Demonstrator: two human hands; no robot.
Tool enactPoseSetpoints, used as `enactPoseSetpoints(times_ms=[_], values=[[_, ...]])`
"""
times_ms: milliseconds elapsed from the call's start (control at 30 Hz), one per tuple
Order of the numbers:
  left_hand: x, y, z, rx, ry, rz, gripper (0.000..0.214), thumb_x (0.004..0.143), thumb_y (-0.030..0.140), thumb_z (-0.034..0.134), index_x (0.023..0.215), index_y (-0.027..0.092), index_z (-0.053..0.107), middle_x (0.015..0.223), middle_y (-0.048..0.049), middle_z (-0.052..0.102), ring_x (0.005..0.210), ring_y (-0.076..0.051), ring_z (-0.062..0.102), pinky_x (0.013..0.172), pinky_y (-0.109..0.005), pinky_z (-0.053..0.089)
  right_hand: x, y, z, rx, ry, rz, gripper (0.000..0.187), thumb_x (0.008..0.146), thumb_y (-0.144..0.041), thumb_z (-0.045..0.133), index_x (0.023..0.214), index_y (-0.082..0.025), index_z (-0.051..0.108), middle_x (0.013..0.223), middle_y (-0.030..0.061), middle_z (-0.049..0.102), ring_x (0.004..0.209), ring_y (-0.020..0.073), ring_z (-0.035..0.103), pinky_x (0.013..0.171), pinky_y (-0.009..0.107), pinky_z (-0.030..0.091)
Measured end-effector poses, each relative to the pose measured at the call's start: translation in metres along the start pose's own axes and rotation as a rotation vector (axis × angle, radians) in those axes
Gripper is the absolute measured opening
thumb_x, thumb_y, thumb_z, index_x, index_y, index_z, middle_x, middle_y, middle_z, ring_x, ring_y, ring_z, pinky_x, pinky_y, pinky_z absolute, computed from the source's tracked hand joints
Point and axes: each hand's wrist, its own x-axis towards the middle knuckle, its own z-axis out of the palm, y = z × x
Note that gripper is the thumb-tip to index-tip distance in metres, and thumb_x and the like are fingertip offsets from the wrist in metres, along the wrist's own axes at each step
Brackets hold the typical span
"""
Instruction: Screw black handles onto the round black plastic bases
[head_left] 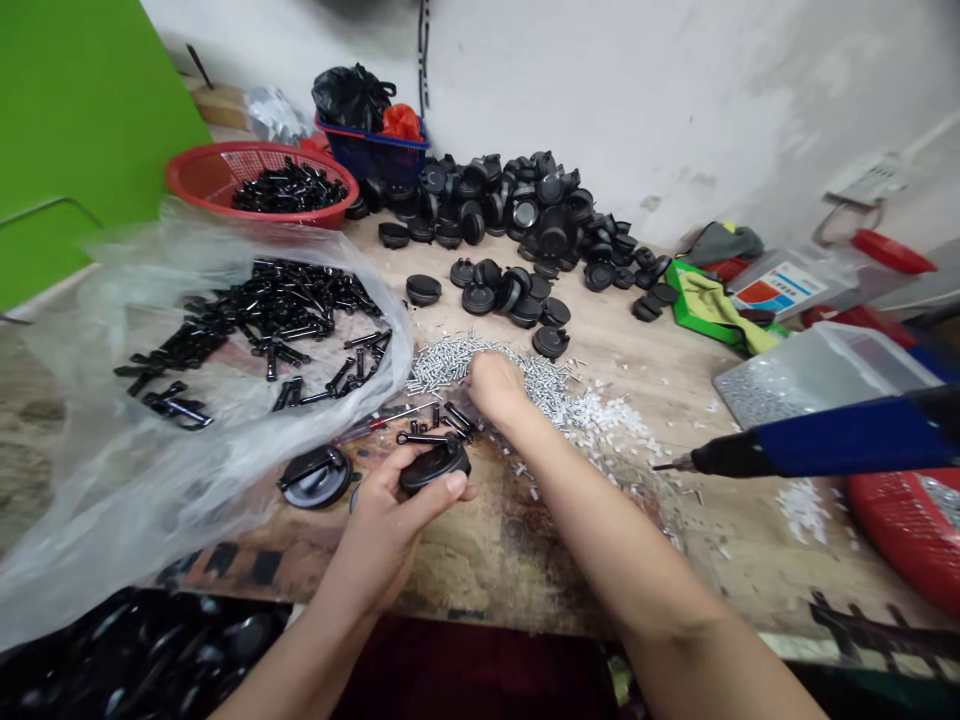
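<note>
My left hand [390, 515] is closed around a round black plastic part [435, 465] just above the workbench's front edge. My right hand [495, 388] reaches forward into a heap of small silver screws [450, 362], knuckles up and fingers curled down into the pile; what they pinch is hidden. Another black round part with a lever [315, 475] lies left of my left hand. A few loose black levers [435, 425] lie between my hands.
A clear plastic bag [112, 470] with black levers [262, 315] spreads at left. A red basket [225, 170] and a pile of black round parts [510, 205] sit behind. A blue electric screwdriver [825, 445], clear box [825, 370] and red bowl [915, 530] are at right.
</note>
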Motion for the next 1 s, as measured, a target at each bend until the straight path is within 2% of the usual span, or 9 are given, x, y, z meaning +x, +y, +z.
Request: enactPoseSetpoints(times_ms=[133, 267, 333, 400, 433, 533, 667, 800, 1000], values=[[-0.001, 0.001, -0.001, -0.07, -0.043, -0.039, 0.03, 0.068, 0.023, 0.077, 0.095, 0.014, 0.067, 0.098, -0.0049, 0.068, 0.083, -0.016, 0.063, 0.08, -0.036, 0.056, -0.006, -0.002, 0.0, 0.01, 0.053, -0.026, 0.027, 0.084, 0.0, 0.039, 0.096, -0.006, 0.063, 0.104, 0.0214, 0.065, 0.099, 0.0273, 0.058, 0.085, 0.041, 0.044], [-0.001, 0.0, -0.001, -0.136, -0.064, -0.067, 0.025, 0.07, 0.019, 0.075, 0.093, 0.014, 0.067, 0.094, -0.0039, 0.068, 0.078, -0.015, 0.064, 0.078, -0.034, 0.057, -0.029, 0.005, -0.01, 0.093, 0.177, -0.094, 0.026, 0.09, -0.006, 0.036, 0.103, -0.011, 0.058, 0.105, 0.0144, 0.063, 0.099, 0.0223, 0.055, 0.087, 0.037, 0.044], [-0.001, 0.001, 0.0, -0.167, -0.082, -0.093, 0.023, 0.071, 0.018, 0.075, 0.092, 0.015, 0.067, 0.091, -0.0034, 0.068, 0.077, -0.015, 0.065, 0.077, -0.033, 0.057, -0.05, 0.01, -0.021, 0.246, 0.307, -0.154, 0.026, 0.092, -0.009, 0.037, 0.109, -0.014, 0.056, 0.106, 0.0096, 0.062, 0.1, 0.0182, 0.055, 0.088, 0.032, 0.045], [-0.001, 0.0, 0.003, -0.187, -0.102, -0.127, 0.021, 0.071, 0.018, 0.075, 0.09, 0.015, 0.067, 0.088, -0.0032, 0.068, 0.077, -0.015, 0.066, 0.077, -0.032, 0.057, -0.075, 0.013, -0.034, 0.549, 0.469, -0.239, 0.028, 0.093, -0.009, 0.038, 0.108, -0.019, 0.06, 0.103, 0.0051, 0.062, 0.096, 0.0148, 0.058, 0.086, 0.03, 0.047], [-0.002, -0.001, 0.005, -0.191, -0.114, -0.14, 0.019, 0.072, 0.018, 0.074, 0.09, 0.015, 0.067, 0.088, -0.0031, 0.068, 0.077, -0.014, 0.066, 0.077, -0.032, 0.057, -0.089, 0.013, -0.04, 0.697, 0.505, -0.263, 0.028, 0.093, -0.01, 0.041, 0.103, -0.022, 0.063, 0.097, 0.0029, 0.063, 0.092, 0.0138, 0.06, 0.083, 0.029, 0.049], [-0.004, -0.004, 0.012, -0.174, -0.165, -0.151, 0.018, 0.075, 0.017, 0.071, 0.093, 0.015, 0.067, 0.093, -0.003, 0.067, 0.079, -0.014, 0.065, 0.079, -0.033, 0.057, -0.123, 0.013, -0.052, 1.043, 0.426, -0.253, 0.02, 0.088, -0.014, 0.055, 0.091, -0.028, 0.07, 0.087, -0.001, 0.068, 0.083, 0.0131, 0.063, 0.078, 0.03, 0.051], [-0.007, -0.008, 0.024, -0.116, -0.183, -0.124, 0.021, 0.074, 0.017, 0.071, 0.095, 0.017, 0.068, 0.1, -0.0036, 0.067, 0.086, -0.016, 0.065, 0.082, -0.035, 0.057, -0.142, 0.019, -0.052, 1.321, 0.267, -0.193, 0.015, 0.077, -0.013, 0.07, 0.079, -0.027, 0.073, 0.089, -0.001, 0.068, 0.089, 0.0141, 0.065, 0.086, 0.032, 0.051], [-0.015, -0.009, 0.037, -0.036, -0.153, -0.092, 0.024, 0.072, 0.018, 0.073, 0.096, 0.018, 0.068, 0.099, -0.003, 0.068, 0.09, -0.017, 0.064, 0.084, -0.037, 0.056, -0.143, 0.032, -0.047, 1.39, 0.235, -0.151, 0.019, 0.07, -0.009, 0.074, 0.074, -0.028, 0.074, 0.089, -0.0011, 0.067, 0.088, 0.0128, 0.064, 0.087, 0.032, 0.05], [-0.024, -0.014, 0.049, 0.11, -0.07, 0.045, 0.039, 0.065, 0.021, 0.079, 0.102, 0.018, 0.067, 0.108, -0.0052, 0.068, 0.102, -0.024, 0.062, 0.086, -0.04, 0.056, -0.149, 0.041, -0.049, 1.33, 0.264, -0.158, 0.017, 0.067, -0.009, 0.076, 0.067, -0.025, 0.071, 0.083, -0.0023, 0.064, 0.082, 0.0116, 0.063, 0.084, 0.031, 0.048]])
